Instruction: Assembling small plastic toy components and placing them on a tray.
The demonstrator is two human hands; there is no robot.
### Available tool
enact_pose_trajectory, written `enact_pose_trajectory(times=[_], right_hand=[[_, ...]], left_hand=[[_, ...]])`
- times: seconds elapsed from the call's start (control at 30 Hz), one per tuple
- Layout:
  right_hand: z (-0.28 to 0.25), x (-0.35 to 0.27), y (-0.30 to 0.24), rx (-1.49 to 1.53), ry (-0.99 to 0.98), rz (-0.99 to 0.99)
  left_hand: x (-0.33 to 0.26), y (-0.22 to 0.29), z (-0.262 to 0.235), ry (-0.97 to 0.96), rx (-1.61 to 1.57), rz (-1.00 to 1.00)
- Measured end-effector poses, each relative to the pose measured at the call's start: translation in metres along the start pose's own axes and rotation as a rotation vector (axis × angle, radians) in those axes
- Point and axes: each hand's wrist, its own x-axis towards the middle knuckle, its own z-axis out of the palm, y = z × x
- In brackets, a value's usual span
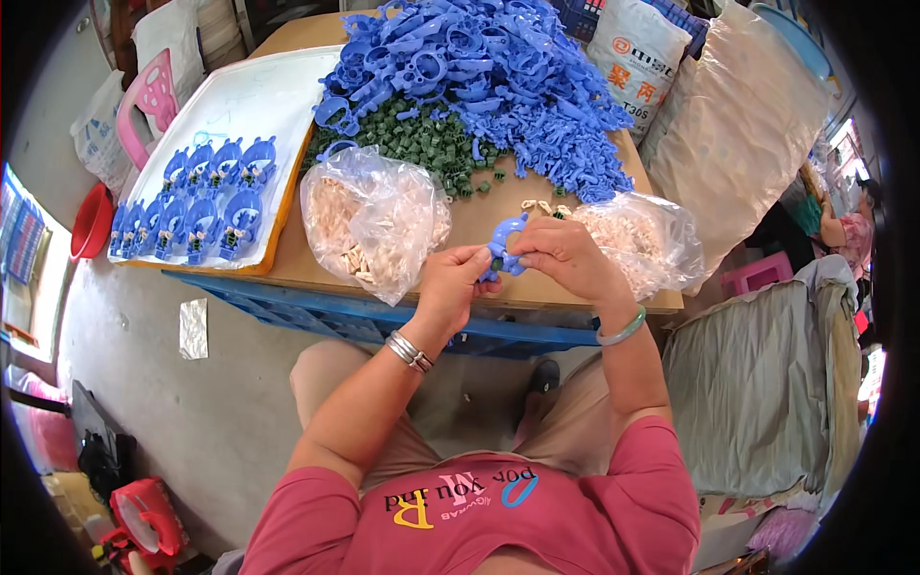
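Just above the table's near edge, my left hand (454, 284) grips a blue plastic toy part (505, 236) with a rounded, ring-like top. My right hand (567, 255) is closed against the part's right side, thumb and fingers pinched together. Whether a smaller piece sits between those fingertips is hidden. A clear bag of cream-coloured small pieces (337, 222) stands left of my hands, and a second clear bag of cream pieces (628, 235) lies beside my right hand. A few loose cream pieces (544, 206) lie just beyond my fingers.
Heaped on the table (470, 218) are large blue parts (450, 48), small blue parts (565, 144) and dark green pieces (412, 144). At left, a white tray (254, 96) bears rows of assembled blue figures (240, 220). Sacks (637, 57) stand beyond, and a grey-covered stack (757, 383) at right.
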Motion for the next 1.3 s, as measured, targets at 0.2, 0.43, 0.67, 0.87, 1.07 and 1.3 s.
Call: enact_pose_trajectory(times=[0.2, 0.43, 0.67, 0.87, 1.07, 1.3], right_hand=[[0.002, 0.0, -0.005, 0.004, 0.048, 0.115], [0.008, 0.0, -0.007, 0.007, 0.191, 0.055], [0.006, -0.003, 0.005, 0.129, 0.108, 0.141], [0.006, -0.004, 0.006, 0.142, 0.072, 0.162], [0.009, -0.005, 0.008, 0.136, 0.067, 0.221], [0.009, -0.005, 0.007, 0.112, 0.084, 0.203]], left_hand=[[-0.002, 0.001, 0.004, -0.012, 0.09, 0.103], [-0.005, 0.002, 0.005, -0.027, 0.146, 0.153], [-0.007, 0.004, 0.008, 0.015, 0.237, 0.144], [-0.006, 0.003, 0.006, 0.02, 0.322, 0.13], [-0.008, 0.004, 0.007, 0.021, 0.316, 0.097], [-0.006, 0.003, 0.0, -0.033, 0.125, -0.043]])
